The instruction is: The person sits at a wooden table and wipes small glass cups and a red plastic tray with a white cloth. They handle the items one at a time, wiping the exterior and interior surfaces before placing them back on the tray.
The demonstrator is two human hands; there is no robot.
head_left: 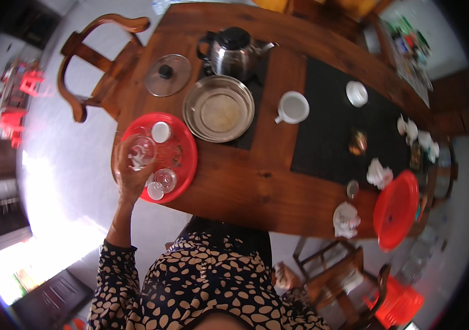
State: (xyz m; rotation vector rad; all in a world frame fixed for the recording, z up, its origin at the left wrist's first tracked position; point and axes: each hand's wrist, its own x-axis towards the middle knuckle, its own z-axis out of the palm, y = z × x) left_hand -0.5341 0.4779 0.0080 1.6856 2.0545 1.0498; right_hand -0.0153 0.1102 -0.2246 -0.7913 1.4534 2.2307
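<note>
Fingers (119, 155) of L hand (130, 181) gripping clr glass (143, 148) (over red tray (186, 160)); R hand (285, 276): can't tell.

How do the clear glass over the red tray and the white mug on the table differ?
The clear glass is see-through, while the white mug is opaque. The clear glass is in the left hand, over the red tray; the white mug stands on the wooden table, untouched. The white mug shows a handle; on the clear glass I can see none. Both have a round rim.
</note>
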